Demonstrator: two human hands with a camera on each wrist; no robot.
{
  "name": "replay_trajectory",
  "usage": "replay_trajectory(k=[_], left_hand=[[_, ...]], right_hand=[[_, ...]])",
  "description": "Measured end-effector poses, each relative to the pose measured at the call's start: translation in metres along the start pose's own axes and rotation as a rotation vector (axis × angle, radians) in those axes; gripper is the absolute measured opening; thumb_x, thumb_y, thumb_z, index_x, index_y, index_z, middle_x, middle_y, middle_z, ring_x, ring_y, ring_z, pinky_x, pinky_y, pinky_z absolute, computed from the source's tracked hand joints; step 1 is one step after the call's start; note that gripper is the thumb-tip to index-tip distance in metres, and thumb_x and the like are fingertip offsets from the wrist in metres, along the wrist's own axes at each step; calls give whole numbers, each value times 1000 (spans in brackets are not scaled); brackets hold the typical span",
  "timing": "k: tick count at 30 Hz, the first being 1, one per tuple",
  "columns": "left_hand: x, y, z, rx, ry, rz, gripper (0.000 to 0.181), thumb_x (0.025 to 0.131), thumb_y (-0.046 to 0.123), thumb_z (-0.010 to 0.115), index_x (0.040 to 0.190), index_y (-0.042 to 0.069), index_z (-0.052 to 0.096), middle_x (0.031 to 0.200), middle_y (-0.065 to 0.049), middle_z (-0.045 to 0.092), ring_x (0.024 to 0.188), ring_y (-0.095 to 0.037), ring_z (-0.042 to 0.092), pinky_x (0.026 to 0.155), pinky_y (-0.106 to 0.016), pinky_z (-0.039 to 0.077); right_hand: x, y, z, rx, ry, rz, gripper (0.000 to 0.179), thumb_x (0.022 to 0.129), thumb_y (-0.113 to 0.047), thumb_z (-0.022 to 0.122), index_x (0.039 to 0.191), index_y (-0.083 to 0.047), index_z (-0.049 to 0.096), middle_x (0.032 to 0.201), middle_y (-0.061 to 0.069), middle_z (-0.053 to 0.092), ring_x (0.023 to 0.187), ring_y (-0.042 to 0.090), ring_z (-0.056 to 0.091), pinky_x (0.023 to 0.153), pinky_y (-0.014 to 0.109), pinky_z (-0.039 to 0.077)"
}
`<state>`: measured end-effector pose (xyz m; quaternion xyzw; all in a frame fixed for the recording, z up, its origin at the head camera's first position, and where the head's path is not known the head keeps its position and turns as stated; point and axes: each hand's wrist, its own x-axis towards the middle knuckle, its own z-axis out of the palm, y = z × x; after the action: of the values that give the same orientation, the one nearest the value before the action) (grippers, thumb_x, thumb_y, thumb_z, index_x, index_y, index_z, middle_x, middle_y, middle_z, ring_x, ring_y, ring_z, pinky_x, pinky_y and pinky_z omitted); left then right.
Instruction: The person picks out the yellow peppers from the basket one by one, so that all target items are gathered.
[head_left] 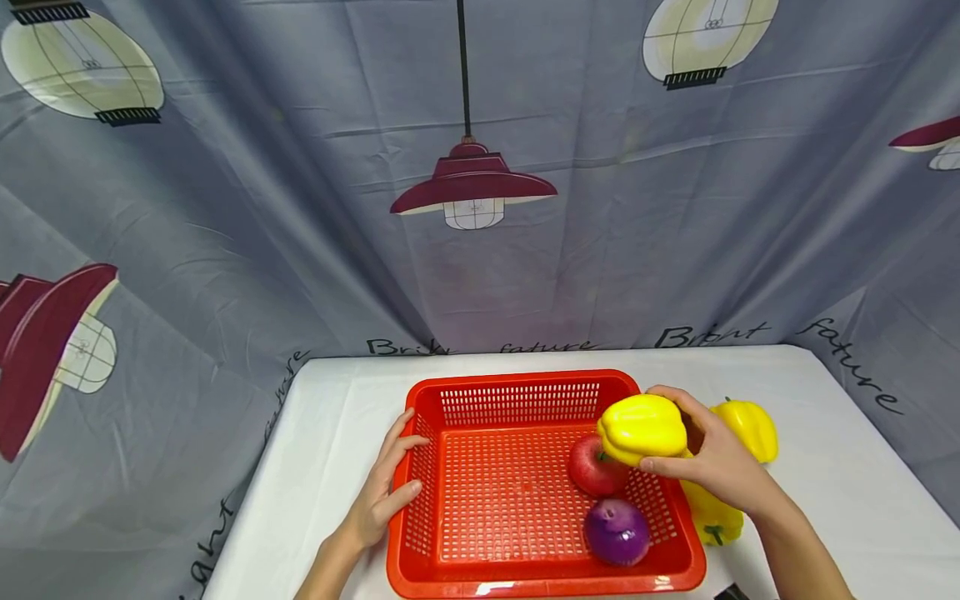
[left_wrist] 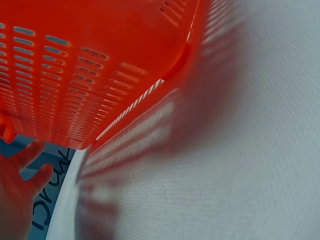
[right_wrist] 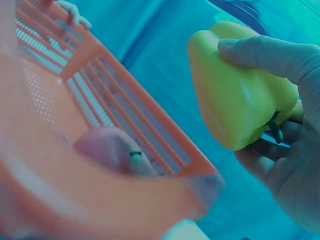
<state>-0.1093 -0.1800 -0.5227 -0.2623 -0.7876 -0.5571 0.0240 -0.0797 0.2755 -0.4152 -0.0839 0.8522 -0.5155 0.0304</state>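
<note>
My right hand (head_left: 708,454) grips a yellow bell pepper (head_left: 641,427) between thumb and fingers, over the right side of a red plastic basket (head_left: 517,587). In the right wrist view the pepper (right_wrist: 240,90) shows its green stem, and the thumb lies along its side. Below the pepper, a red apple (head_left: 596,468) sits in the basket, partly covered by it in the head view. A purple onion (head_left: 617,532) lies nearer the front. My left hand (head_left: 382,487) rests on the basket's left rim, its fingers extended over the edge.
Right of the basket, one yellow bell pepper (head_left: 752,429) lies toward the back and another (head_left: 712,512) beside the basket wall, partly behind my right hand. A small black object (head_left: 731,592) shows at the front edge. Beyond the white table (head_left: 352,392) hangs a grey curtain (head_left: 300,208) with printed lamps.
</note>
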Motion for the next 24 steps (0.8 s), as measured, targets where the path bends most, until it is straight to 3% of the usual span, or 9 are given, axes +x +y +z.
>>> replay_trajectory(k=[9, 20, 24], left_hand=[[0, -1, -1, -17, -6, 20, 52, 88, 20, 54, 137, 4, 51, 168, -5, 8, 150, -41, 10, 104, -74, 23], [1, 0, 0, -22, 1, 21, 52, 87, 21, 53, 137, 6, 52, 168, -5, 9, 150, -39, 10, 104, -74, 23], [0, -1, 0, -17, 1, 15, 51, 88, 21, 53, 137, 6, 52, 168, -4, 9, 151, -38, 11, 105, -72, 24]], right_hand=[[-29, 22, -13, -81, 137, 117, 83, 84, -19, 83, 151, -10, 36, 142, 13, 44, 110, -1, 49, 85, 9, 43], [-61, 50, -35, -167, 279, 274, 92, 87, -30, 82, 153, -2, 26, 146, 28, 36, 97, -4, 41, 72, 3, 41], [-69, 60, -47, -183, 304, 353, 95, 88, -34, 79, 155, 0, 21, 146, 32, 32, 99, 6, 41, 68, 5, 42]])
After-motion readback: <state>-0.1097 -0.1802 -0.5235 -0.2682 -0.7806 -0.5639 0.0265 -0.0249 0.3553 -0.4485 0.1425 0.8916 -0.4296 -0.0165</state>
